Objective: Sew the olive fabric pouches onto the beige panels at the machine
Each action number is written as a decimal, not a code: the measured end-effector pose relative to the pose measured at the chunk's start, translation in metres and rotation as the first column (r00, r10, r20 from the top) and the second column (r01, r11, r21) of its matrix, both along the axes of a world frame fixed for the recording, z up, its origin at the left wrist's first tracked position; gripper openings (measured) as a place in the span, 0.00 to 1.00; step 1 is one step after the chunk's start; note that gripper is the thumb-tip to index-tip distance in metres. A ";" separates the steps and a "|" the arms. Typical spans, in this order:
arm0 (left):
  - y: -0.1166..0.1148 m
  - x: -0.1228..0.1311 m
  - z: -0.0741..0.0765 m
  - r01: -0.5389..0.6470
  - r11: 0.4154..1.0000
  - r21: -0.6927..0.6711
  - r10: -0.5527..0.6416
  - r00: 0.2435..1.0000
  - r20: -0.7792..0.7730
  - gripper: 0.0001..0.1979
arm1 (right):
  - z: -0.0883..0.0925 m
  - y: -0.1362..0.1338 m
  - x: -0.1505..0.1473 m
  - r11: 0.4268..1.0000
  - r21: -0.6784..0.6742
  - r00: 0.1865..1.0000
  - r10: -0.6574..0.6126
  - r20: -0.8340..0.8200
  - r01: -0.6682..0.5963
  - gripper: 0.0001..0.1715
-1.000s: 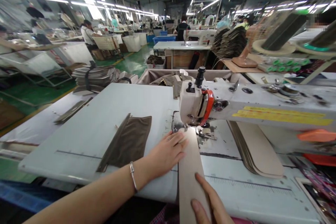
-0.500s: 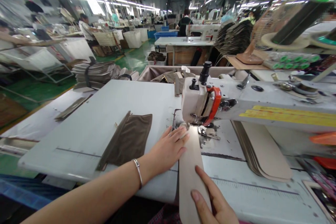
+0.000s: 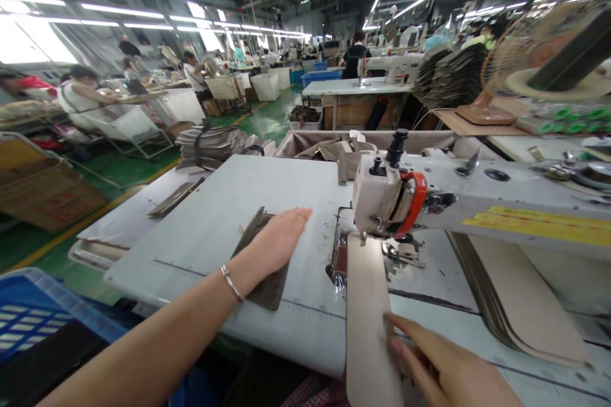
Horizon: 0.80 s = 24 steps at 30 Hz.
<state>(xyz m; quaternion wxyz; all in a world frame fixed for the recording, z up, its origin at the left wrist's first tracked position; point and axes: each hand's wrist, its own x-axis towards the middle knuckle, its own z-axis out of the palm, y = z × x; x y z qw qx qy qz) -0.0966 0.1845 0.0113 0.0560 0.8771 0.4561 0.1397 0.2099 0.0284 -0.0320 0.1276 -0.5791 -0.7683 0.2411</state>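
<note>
The left grip [image 3: 281, 238] is released, its fingers stretched out together over the counter with nothing held; the right grip [image 3: 458, 362] has its fingertips at the right edge of a beige panel [image 3: 370, 305], though whether it pinches the panel I cannot tell. The pale counter [image 3: 277, 181] carries everything close by. On its right stands the white sewing machine [image 3: 468, 194], its arm reaching leftward. Beneath that arm lies a stack of beige panels [image 3: 529, 305] with rounded corners. The single panel lies lengthwise left of the stack, its far end under the machine's head. Further left, a brown fabric piece [image 3: 272, 286] lies flat, partly hidden by the left hand and wrist. A slim silver bracelet [image 3: 231, 283] circles that wrist.
</note>
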 end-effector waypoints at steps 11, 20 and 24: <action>0.011 0.004 0.001 0.071 0.985 -0.155 -0.041 0.982 0.185 0.04 | -0.008 0.094 -0.010 0.853 0.459 0.956 0.143 0.255 -0.250 0.24; 0.010 0.094 -0.009 0.127 0.952 -0.279 -0.041 0.955 0.294 0.02 | -0.008 0.088 -0.012 0.860 0.457 0.960 0.120 0.254 -0.228 0.27; 0.015 0.099 -0.014 0.090 0.962 -0.258 -0.016 0.961 0.276 0.03 | -0.010 0.089 -0.012 0.864 0.452 0.961 0.114 0.253 -0.221 0.27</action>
